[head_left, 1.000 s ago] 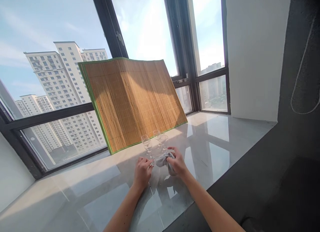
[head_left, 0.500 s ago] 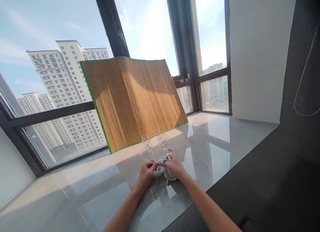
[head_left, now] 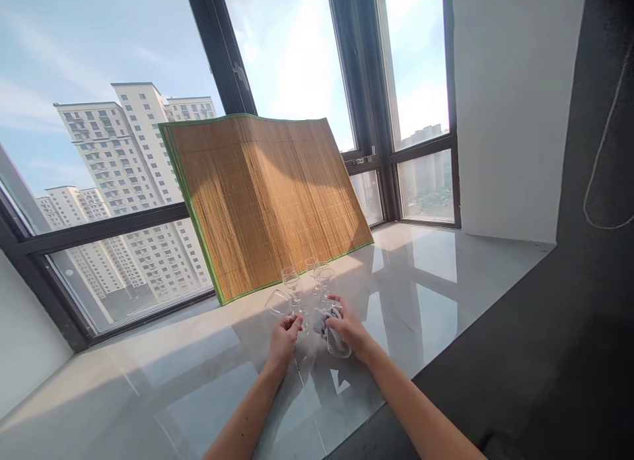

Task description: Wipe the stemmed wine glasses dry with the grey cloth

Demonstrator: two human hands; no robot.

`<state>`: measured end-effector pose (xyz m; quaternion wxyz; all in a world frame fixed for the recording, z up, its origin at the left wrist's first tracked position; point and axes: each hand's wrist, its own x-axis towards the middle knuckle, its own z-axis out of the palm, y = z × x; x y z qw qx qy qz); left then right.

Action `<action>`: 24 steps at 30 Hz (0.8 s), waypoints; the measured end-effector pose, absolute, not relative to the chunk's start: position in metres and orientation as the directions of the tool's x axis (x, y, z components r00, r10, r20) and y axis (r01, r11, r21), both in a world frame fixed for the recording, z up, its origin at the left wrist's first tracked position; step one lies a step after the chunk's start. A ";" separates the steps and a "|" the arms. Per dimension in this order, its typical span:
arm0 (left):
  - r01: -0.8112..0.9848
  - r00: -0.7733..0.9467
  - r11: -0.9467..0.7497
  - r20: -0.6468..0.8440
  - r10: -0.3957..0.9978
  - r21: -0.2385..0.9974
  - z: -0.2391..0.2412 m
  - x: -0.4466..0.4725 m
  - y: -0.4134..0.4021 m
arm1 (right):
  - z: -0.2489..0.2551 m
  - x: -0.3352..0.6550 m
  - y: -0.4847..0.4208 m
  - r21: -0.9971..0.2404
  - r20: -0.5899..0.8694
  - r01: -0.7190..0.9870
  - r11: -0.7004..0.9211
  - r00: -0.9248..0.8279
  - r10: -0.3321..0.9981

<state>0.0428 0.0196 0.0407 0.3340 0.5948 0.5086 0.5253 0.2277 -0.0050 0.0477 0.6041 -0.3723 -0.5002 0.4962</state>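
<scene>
My left hand (head_left: 284, 338) pinches the stem of a clear wine glass (head_left: 278, 304), which tilts up and to the left above the marble sill (head_left: 198, 387). Close beside it, my right hand (head_left: 348, 328) is closed around a bunched grey cloth (head_left: 331, 334), which reaches toward the glass's foot. Just behind my hands, three more clear stemmed glasses (head_left: 311, 278) stand upright on the sill in a tight group.
A bamboo mat with green edging (head_left: 262, 196) leans against the window behind the glasses. Dark window frames (head_left: 218, 51) and a white wall (head_left: 505, 103) bound the sill. A dark surface (head_left: 535, 367) runs along the sill's right edge.
My left hand lifted one glass from the group, then tilted its bowl out to the left. My right hand stayed on the cloth, working it at the glass's lower end.
</scene>
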 end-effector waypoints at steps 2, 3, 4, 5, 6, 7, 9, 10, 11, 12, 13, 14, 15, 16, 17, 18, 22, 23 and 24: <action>0.326 -0.006 -0.298 0.317 0.948 0.897 0.039 0.042 0.021 | 0.048 0.229 -0.003 -0.928 0.337 -0.092 0.362 0.213 0.917; 0.353 0.030 -0.315 0.326 0.945 0.881 0.039 0.041 0.022 | 0.047 0.230 -0.002 -0.914 0.386 0.000 0.405 0.305 0.871; 0.376 0.060 -0.328 0.331 0.942 0.866 0.038 0.042 0.023 | 0.047 0.231 -0.001 -0.900 0.427 0.087 0.427 0.372 0.824; 0.397 0.081 -0.336 0.332 0.940 0.854 0.038 0.042 0.023 | 0.046 0.232 -0.001 -0.887 0.458 0.157 0.433 0.410 0.789; 0.416 0.094 -0.339 0.331 0.939 0.844 0.037 0.042 0.023 | 0.046 0.232 -0.001 -0.879 0.476 0.204 0.432 0.425 0.770; 0.432 0.100 -0.340 0.330 0.939 0.836 0.037 0.043 0.023 | 0.046 0.233 -0.001 -0.874 0.486 0.231 0.428 0.425 0.764; 0.453 0.106 -0.341 0.330 0.938 0.824 0.038 0.043 0.023 | 0.047 0.233 -0.002 -0.870 0.493 0.258 0.420 0.415 0.765; 0.457 0.114 -0.343 0.328 0.938 0.821 0.037 0.043 0.023 | 0.047 0.233 -0.002 -0.870 0.493 0.265 0.417 0.413 0.766; 0.461 0.124 -0.344 0.324 0.938 0.818 0.037 0.043 0.023 | 0.047 0.234 -0.003 -0.870 0.491 0.270 0.412 0.414 0.766; 0.468 0.135 -0.344 0.318 0.938 0.814 0.036 0.042 0.024 | 0.047 0.234 -0.003 -0.872 0.489 0.274 0.406 0.420 0.765; 0.478 0.146 -0.343 0.312 0.939 0.809 0.035 0.042 0.024 | 0.047 0.235 -0.003 -0.874 0.485 0.277 0.399 0.427 0.763; 0.486 0.155 -0.343 0.307 0.939 0.804 0.034 0.041 0.025 | 0.047 0.235 -0.003 -0.876 0.481 0.281 0.392 0.436 0.761; 0.491 0.164 -0.345 0.304 0.938 0.800 0.034 0.041 0.026 | 0.046 0.236 -0.002 -0.877 0.478 0.287 0.385 0.443 0.759; 0.491 0.171 -0.348 0.303 0.937 0.799 0.033 0.041 0.026 | 0.046 0.236 -0.002 -0.878 0.476 0.293 0.379 0.449 0.756; 0.485 0.176 -0.352 0.305 0.936 0.801 0.032 0.040 0.027 | 0.045 0.237 -0.001 -0.878 0.475 0.298 0.374 0.457 0.752; 0.475 0.182 -0.357 0.307 0.934 0.804 0.032 0.040 0.026 | 0.044 0.238 -0.001 -0.878 0.475 0.303 0.369 0.466 0.747; 0.517 0.226 -0.383 0.310 0.923 0.765 0.035 0.041 0.020 | 0.042 0.242 0.003 -0.882 0.469 0.316 0.350 0.513 0.718; 0.560 0.256 -0.403 0.311 0.915 0.724 0.036 0.042 0.017 | 0.041 0.244 0.005 -0.884 0.466 0.316 0.345 0.527 0.711; 0.604 0.297 -0.434 0.316 0.901 0.669 0.038 0.043 0.013 | 0.041 0.245 0.006 -0.887 0.460 0.314 0.338 0.542 0.704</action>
